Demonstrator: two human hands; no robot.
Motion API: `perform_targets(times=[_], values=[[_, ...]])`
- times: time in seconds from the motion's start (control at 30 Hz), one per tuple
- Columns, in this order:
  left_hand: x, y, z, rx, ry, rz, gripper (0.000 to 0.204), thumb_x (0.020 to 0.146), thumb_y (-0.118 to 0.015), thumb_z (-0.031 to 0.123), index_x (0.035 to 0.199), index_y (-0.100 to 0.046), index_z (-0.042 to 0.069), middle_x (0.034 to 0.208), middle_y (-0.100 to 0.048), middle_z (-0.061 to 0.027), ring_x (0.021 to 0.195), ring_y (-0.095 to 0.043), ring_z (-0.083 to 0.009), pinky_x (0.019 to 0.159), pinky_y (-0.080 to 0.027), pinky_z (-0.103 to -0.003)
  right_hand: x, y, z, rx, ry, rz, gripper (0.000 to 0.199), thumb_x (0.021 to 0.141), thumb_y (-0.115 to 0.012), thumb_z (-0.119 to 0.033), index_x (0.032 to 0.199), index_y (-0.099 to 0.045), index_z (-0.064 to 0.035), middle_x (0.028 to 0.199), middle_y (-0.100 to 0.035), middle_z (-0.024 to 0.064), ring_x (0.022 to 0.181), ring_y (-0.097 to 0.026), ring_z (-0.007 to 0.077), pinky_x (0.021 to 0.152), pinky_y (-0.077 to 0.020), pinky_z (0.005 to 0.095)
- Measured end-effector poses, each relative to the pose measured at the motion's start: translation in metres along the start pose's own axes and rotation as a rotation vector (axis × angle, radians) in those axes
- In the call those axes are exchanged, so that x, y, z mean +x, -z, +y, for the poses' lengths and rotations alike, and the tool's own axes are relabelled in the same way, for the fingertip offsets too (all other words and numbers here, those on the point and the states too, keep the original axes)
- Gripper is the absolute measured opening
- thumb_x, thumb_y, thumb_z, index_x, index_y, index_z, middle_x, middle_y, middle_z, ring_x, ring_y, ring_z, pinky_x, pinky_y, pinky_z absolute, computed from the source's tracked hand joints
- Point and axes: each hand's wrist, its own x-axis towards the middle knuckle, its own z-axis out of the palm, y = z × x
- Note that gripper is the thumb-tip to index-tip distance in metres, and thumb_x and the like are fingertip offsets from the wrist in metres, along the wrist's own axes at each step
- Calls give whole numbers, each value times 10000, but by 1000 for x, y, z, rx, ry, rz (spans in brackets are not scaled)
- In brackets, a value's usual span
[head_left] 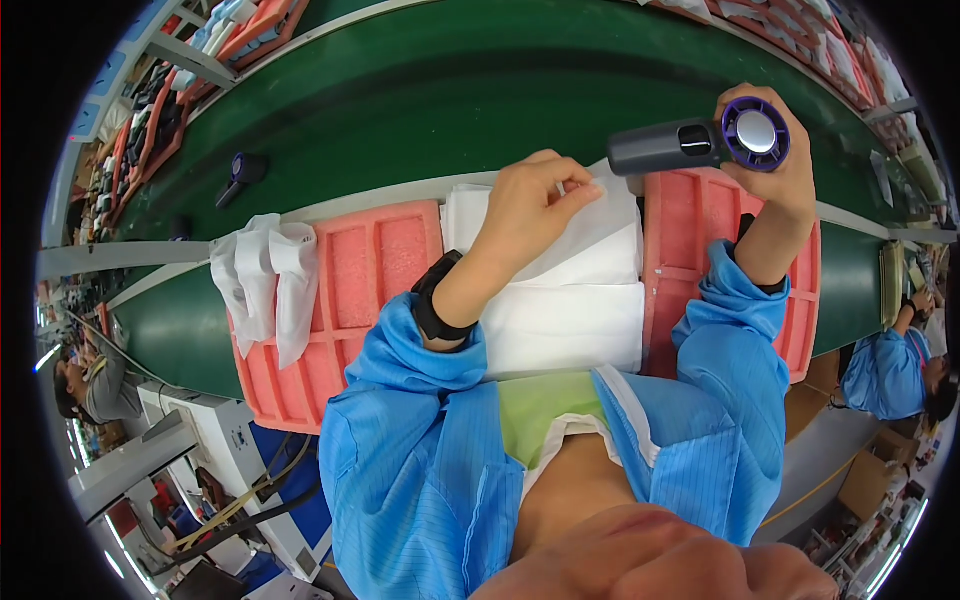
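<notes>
Head view: our right hand grips a grey handheld fan above a pink foam tray, while our left hand pinches the top white bag between them.

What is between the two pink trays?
In the head view, a stack of white bags lies between the left pink tray and the right pink tray; the left hand pinches the top one.
</notes>
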Motion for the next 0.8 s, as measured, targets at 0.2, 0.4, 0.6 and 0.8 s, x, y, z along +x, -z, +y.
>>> perform_targets(times=[0.2,0.4,0.6,0.8], values=[[5,13,8,-309,245,95,120,872,-670,141,894,-658,24,757,-636,-27,649,-590,-103,596,-452,-236,10,-31,-4,128,14,-133,564,540,-754,-78,1065,-560,-8,983,-576,65,892,-558,164,813,-450,265],[4,13,10,-754,209,173,140,920,-621,137,996,-627,20,841,-653,-10,758,-603,-94,670,-469,-243,18,-100,0,53,-33,-169,560,562,-766,-64,1083,-563,-29,1003,-596,72,917,-586,185,826,-465,278],[6,20,18,-1039,201,223,127,910,-626,130,991,-626,31,839,-636,-29,804,-571,-107,746,-434,-259,16,-139,-3,21,-31,-66,543,596,-772,-45,1099,-568,-34,1028,-603,95,926,-605,224,812,-483,293],[-5,-1,22,-2,-227,284,217,771,-685,70,984,-641,73,862,-597,-57,800,-546,-187,753,-407,-320,10,-148,2,29,56,-14,573,590,-763,-11,1125,-560,-28,1029,-591,125,899,-608,294,774,-501,322]])
